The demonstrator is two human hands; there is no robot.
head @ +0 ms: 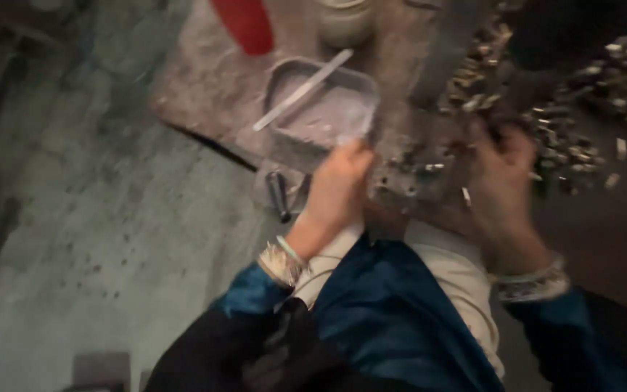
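A view from a head-worn camera looks down at a person seated on a dim concrete floor (74, 218), knees draped in blue cloth (393, 319), with a worn low board (197, 87) in front. The picture is blurred by motion.

At the far left lies only stained floor. Toward 11 o'clock from the hands, a red object (247, 23) stands at the top edge of the board. Just right of it, at 12 o'clock, sits a shallow grey rectangular tray (284, 76) of pale powder or paste, with a flat pale stick (302, 89) lying slantwise across it. A small dark metal cylinder (279, 194) lies below the tray, at 9 o'clock from the left hand.

The left hand (337, 185), bangles on its wrist, touches the tray's near right corner; its fingers look curled together, but whether they pinch anything cannot be told.

The right hand (503, 178) reaches up into a heap of small metal pieces (582, 94) spread from 12 to 2 o'clock. Its fingers are bent down into the heap's near edge; blur hides whether they grip a piece.

The pieces look small, hard and stiff, light singly, likely smooth and easy to drop; they are probably best pinched one at a time between thumb and forefinger, across the middle. The tray seems light and stiff, best held by its rim.
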